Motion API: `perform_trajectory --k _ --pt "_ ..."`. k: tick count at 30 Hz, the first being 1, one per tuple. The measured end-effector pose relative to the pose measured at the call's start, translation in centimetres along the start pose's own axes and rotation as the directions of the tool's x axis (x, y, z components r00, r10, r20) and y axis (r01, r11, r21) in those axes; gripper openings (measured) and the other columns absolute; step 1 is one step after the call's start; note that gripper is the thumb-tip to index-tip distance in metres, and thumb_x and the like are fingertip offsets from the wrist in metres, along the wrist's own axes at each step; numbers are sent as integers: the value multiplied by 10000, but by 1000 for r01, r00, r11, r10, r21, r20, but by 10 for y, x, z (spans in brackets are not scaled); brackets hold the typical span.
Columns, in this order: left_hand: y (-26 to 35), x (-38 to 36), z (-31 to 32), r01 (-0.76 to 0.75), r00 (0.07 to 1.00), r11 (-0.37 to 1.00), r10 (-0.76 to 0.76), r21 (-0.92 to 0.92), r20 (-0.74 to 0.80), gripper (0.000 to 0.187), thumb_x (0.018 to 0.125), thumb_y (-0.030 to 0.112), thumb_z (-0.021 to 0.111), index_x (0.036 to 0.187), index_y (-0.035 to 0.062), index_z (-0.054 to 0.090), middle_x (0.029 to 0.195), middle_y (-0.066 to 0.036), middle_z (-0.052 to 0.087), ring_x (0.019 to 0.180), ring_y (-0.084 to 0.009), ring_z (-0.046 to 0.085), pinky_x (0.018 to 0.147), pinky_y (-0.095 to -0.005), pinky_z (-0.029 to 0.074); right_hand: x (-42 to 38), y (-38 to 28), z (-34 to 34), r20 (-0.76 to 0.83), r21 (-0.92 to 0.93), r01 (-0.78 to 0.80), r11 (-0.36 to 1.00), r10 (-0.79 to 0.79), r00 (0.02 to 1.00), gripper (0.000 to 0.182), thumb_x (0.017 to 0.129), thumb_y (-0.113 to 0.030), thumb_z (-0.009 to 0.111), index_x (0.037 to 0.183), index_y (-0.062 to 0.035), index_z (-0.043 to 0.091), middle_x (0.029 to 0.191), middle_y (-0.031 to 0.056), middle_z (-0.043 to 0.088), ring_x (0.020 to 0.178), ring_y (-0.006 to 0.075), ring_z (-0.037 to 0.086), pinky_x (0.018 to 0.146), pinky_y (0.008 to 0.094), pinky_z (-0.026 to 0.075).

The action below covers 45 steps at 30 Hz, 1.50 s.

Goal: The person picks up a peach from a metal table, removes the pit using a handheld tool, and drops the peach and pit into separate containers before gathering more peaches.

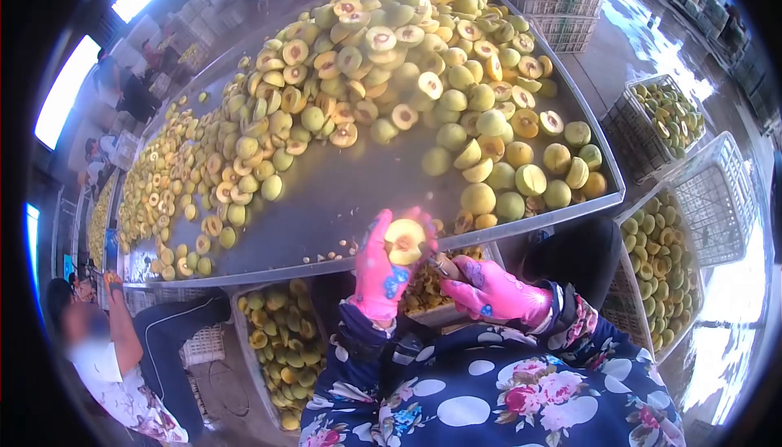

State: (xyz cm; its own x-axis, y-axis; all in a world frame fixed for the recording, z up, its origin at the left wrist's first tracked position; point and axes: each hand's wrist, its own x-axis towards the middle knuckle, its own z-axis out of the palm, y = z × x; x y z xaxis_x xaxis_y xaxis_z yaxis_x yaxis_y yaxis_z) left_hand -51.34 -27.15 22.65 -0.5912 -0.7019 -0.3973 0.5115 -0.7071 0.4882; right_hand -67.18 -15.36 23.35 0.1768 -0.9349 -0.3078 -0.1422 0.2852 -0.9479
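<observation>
fingers of the left hand [383, 272], in a pink glove, curled around a halved peach [405, 241], cut face turned up toward the camera, fruit cupped in the fingertips just above the near rim of the metal table [342, 194]. fingers of the right hand [489, 290], also gloved pink, clenched on a small metal tool [444, 266], tip touching the lower right edge of the peach half. both hands close together over the gap between table edge and body, above a crate of pitted halves [428, 288]. beyond, heaped on the table, whole and halved peaches [391, 72], thickest toward the far side. left below, another crate of peach halves [281, 349] beside a seated person [122, 365]. right, white plastic crates [676, 243] partly filled with fruit on a wet floor. dark floral, dotted sleeves [489, 390] across the bottom.
</observation>
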Motion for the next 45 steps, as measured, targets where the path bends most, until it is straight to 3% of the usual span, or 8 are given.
perform_trajectory --k 17,23,26,33,35,38,42,45 --pt "-39 -16 7 -117 988 977 133 178 -82 369 966 294 433 1089 -32 551 1017 -192 607 838 -271 605 745 -368 527 -3 7 24 -126 -102 65 993 -78 989 202 920 -175 531 924 12 454 636 121 541 529 234 549 472 335 414" --pt "-40 -10 -3 -43 992 935 81 351 -94 313 946 260 494 999 -36 579 873 -163 635 746 -242 613 692 -339 524 2 35 14 -18 -504 182 844 -221 975 265 901 -188 531 972 45 427 635 180 562 574 327 602 482 393 444" --pt "-48 -6 -10 -51 984 941 104 334 -142 319 932 258 532 1054 -32 580 814 -145 645 633 -207 612 556 -282 517 3 37 13 44 -495 208 843 -215 976 267 898 -198 527 980 39 434 666 219 579 613 372 611 490 423 447" --pt "-59 -2 -21 -178 973 937 213 300 -86 319 936 293 513 969 -11 603 820 -139 639 651 -207 600 571 -302 503 7 27 16 155 84 -145 986 131 979 250 917 -275 508 944 -28 474 601 94 533 454 202 542 416 338 423" --pt "-59 -4 -22 -187 971 922 226 339 -79 338 952 316 463 957 3 590 878 -130 623 739 -213 586 639 -330 500 7 25 15 281 316 -343 884 258 924 277 929 -324 484 934 -47 493 581 28 500 426 124 494 379 276 391" --pt "-69 0 -30 -260 956 927 286 269 -60 338 959 328 447 968 17 579 909 -122 618 747 -212 582 643 -327 491 7 36 16 467 529 -416 740 155 870 315 951 -359 435 943 -56 522 560 -31 446 403 68 435 350 207 333" --pt "-73 10 -31 -151 988 988 152 -26 26 337 957 330 457 1006 15 566 906 -116 623 724 -207 599 617 -308 500 13 68 23 600 774 -594 217 46 799 281 973 -268 382 939 -35 535 495 -36 403 323 70 357 305 235 322" --pt "-70 3 -18 -116 991 989 122 93 -61 337 951 329 482 1002 8 570 871 -108 626 716 -201 614 612 -298 523 8 86 19 527 823 -508 254 -7 850 347 981 -355 369 973 -43 521 473 -51 372 321 84 331 314 246 315"
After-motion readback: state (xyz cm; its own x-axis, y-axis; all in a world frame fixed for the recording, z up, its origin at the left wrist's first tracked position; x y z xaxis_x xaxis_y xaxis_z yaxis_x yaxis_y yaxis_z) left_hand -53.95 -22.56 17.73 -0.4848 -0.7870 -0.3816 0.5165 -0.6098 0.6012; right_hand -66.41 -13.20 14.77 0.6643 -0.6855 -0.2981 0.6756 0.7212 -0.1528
